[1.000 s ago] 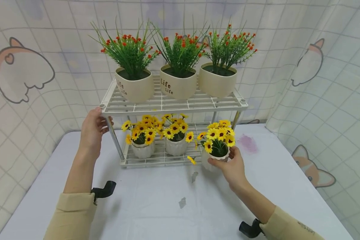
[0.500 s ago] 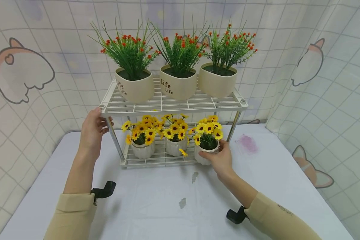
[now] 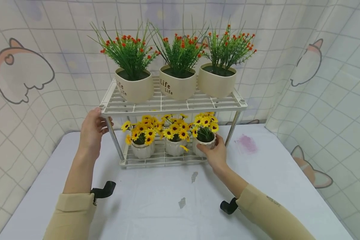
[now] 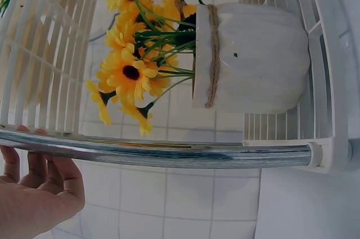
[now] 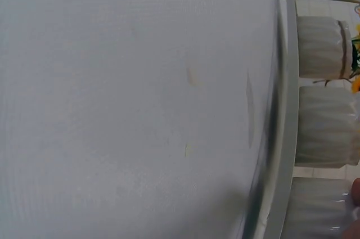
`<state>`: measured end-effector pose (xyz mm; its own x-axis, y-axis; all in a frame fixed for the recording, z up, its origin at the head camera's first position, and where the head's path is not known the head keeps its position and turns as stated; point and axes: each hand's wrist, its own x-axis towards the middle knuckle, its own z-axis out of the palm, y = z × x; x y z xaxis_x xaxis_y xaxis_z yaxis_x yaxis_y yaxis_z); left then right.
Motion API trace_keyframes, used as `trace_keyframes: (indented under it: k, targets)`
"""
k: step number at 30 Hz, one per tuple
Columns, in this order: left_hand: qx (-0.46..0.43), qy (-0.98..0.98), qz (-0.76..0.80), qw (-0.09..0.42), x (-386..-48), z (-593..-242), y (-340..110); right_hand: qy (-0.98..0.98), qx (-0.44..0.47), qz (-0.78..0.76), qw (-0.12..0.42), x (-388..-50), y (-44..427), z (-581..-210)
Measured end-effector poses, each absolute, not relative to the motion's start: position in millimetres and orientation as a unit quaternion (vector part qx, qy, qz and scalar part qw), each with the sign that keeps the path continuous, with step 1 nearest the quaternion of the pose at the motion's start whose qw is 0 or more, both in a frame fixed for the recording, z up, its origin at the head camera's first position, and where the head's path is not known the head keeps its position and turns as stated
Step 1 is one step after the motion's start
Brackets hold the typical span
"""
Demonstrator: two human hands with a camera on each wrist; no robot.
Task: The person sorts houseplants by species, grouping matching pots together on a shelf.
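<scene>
My right hand point(image 3: 217, 155) grips a white ceramic pot point(image 3: 198, 150) of yellow sunflowers at the right end of the lower shelf. In the right wrist view the pot's base point(image 5: 315, 208) appears at the shelf's front rim, with fingertips point(image 5: 356, 192) on its side. At the upper left corner of the white two-tier rack point(image 3: 174, 108), my left hand point(image 3: 90, 133) holds on, thumb on top. The left wrist view shows its bent fingers point(image 4: 70, 174) beside the metal post point(image 4: 214, 154). Two similar sunflower pots, left point(image 3: 143, 151) and middle point(image 3: 175, 148), share the lower shelf.
Three cream pots, left point(image 3: 135, 88), middle point(image 3: 178, 86) and right point(image 3: 217, 81), hold red-flowered grassy plants on the upper shelf. The rack stands on a white-covered table point(image 3: 150, 203) near a tiled-pattern curtain point(image 3: 75, 76). A pink stain point(image 3: 246, 143) marks the cloth at right.
My right hand has carried the sunflower pot left and back, from in front of the rack's right end into line with the other two. My left hand stays at the corner.
</scene>
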<state>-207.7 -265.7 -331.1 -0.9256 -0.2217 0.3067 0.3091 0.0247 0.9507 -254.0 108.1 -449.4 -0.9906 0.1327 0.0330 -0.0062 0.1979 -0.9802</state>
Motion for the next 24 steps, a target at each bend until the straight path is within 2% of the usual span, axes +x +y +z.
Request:
trace_keyframes:
  k: [14, 24]
  targets:
    - [-0.033, -0.688, -0.700, 0.190, -208, -332, -265, -0.794, -0.018, 0.603, 0.076, -259, 109, -460]
    - [-0.046, -0.697, -0.692, 0.182, -204, -342, -274, -0.810, 0.019, 0.587, 0.000, -224, 133, -451]
